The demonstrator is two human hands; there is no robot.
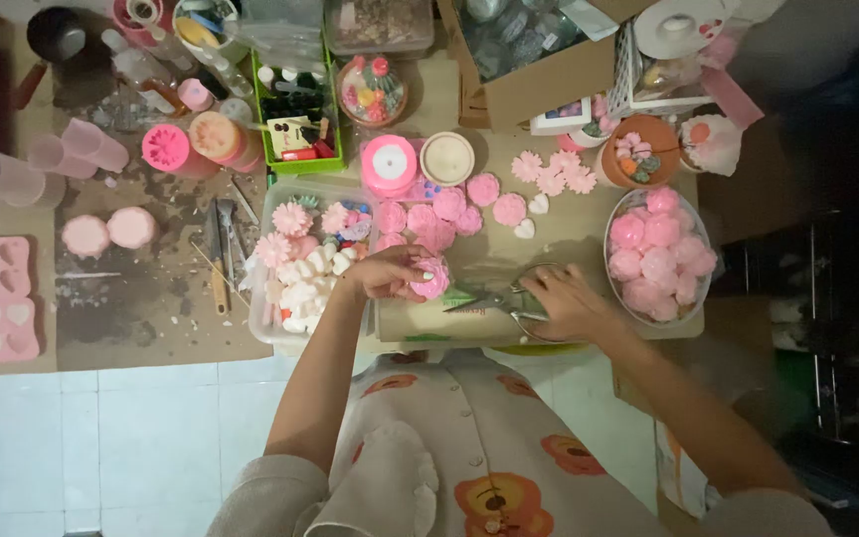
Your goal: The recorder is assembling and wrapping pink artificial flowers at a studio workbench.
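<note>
- Left hand (382, 272): fingers curled shut around a pink flower-shaped piece (431, 277), held just above the brown board (479, 254).
- Right hand (561, 298): closed over the handles of scissors (494, 299) lying on the board, blades pointing toward the pink piece.
- Clear tray (272, 204), touching the left hand: white and pink shapes inside.
- Bowl (616, 214) beside the right hand: pink moulded pieces.
- Farther back: pink ribbon roll (389, 163), loose pink flowers (553, 172).
</note>
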